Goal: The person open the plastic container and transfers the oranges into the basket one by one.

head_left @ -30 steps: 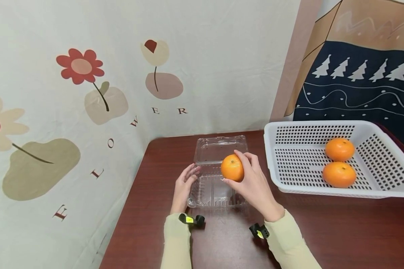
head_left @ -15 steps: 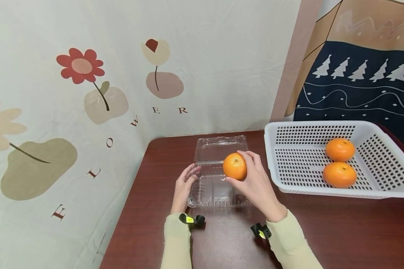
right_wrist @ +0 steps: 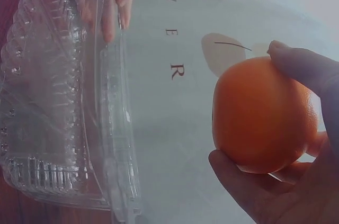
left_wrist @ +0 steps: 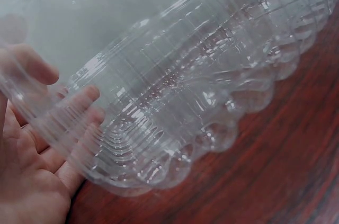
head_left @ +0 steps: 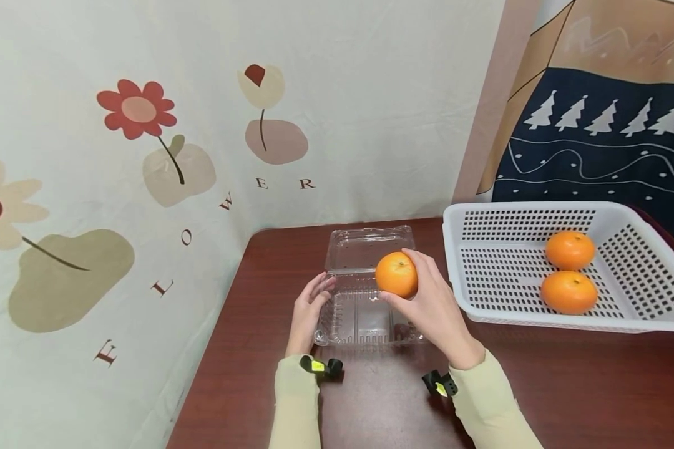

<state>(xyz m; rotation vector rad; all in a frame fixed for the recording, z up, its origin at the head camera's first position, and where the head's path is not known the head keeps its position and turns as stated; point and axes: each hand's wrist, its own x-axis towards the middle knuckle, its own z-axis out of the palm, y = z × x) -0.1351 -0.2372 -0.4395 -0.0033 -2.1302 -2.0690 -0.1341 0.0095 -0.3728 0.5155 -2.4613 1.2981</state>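
Note:
In the head view my right hand [head_left: 435, 305] holds an orange [head_left: 396, 275] between thumb and fingers, above the right side of an open clear plastic clamshell box [head_left: 371, 318]. The right wrist view shows the thumb and fingertips spread round the orange [right_wrist: 262, 115], with the box [right_wrist: 45, 107] at the left. My left hand [head_left: 309, 312] is at the box's left side, its fingers loosely extended against it. In the left wrist view, part of this hand [left_wrist: 37, 155] shows through the clear wall of the box [left_wrist: 185, 86].
A white perforated basket [head_left: 457, 274] with two oranges [head_left: 570, 251] stands on the right of the dark red-brown table [head_left: 376, 399]. The raised clear lid [head_left: 365, 249] is at the box's far side. Behind the table hangs a pale printed cloth [head_left: 371, 112].
My right hand has moved slightly right and up with the orange, staying over the box's right side. My left hand keeps its place at the box's left side.

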